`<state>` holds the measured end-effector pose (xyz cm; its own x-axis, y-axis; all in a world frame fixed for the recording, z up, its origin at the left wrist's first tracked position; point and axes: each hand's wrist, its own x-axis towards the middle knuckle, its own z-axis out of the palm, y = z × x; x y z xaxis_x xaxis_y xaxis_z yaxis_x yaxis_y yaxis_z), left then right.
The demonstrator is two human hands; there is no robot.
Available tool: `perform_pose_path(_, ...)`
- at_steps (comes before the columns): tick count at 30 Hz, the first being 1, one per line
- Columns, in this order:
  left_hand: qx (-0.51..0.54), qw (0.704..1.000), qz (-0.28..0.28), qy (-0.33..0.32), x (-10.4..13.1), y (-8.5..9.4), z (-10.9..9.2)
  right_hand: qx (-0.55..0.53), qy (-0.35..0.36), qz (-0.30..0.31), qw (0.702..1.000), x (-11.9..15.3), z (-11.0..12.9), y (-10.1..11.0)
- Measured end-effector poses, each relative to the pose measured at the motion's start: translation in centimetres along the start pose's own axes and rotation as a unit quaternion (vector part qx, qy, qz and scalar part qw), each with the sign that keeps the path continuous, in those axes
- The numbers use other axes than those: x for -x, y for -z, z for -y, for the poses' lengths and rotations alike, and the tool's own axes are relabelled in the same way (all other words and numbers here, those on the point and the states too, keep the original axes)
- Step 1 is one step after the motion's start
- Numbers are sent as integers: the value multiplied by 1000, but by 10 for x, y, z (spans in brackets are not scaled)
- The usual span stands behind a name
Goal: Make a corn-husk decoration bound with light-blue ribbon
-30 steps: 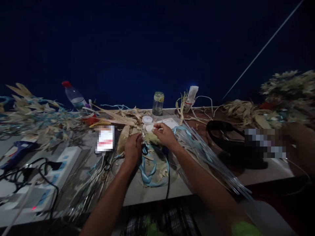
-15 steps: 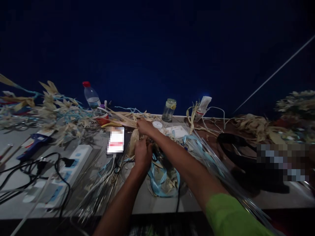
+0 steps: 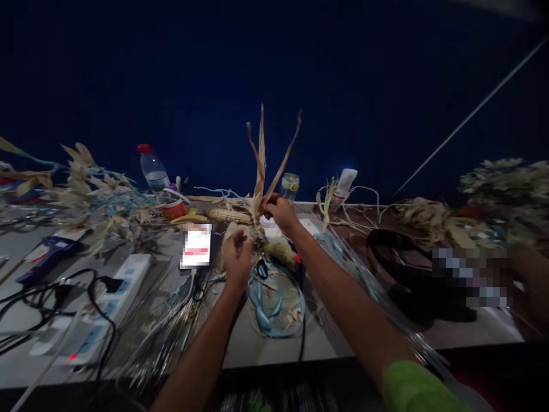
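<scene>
My right hand (image 3: 279, 213) pinches the base of upright dry corn husk leaves (image 3: 260, 166), which fan up in front of the dark wall. The husk joins an ear of corn (image 3: 229, 216) lying to its left, kernels showing. My left hand (image 3: 238, 257) is just below the cob, fingers apart and curved, beside a pale fibrous clump (image 3: 227, 240). I see nothing held in it. Under the hands sit a small yellowish tuft (image 3: 277, 250), dark-handled scissors (image 3: 262, 268) and looped light blue ribbon (image 3: 270, 326).
Left are a phone (image 3: 196, 246), wire stems (image 3: 167, 343), a power strip (image 3: 115, 303) with cables and a glue gun (image 3: 49, 257). Behind stand a bottle (image 3: 154, 171) and a jar (image 3: 290, 186). At right lie a black strap (image 3: 403, 246) and another person's blurred hand (image 3: 532, 274).
The husk leaves have swung from lying leftward to standing upright, and the cob now shows. My right hand has moved right with them. My left hand has loosened. Another person's hand appears at right.
</scene>
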<state>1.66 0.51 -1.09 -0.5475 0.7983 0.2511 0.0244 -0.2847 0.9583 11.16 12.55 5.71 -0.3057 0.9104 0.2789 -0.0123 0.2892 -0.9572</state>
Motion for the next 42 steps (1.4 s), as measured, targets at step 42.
perform_pose_path(42, 299, 877, 187, 327, 14, -22, -29, -475, -267, -20, 838, 117, -19, 1)
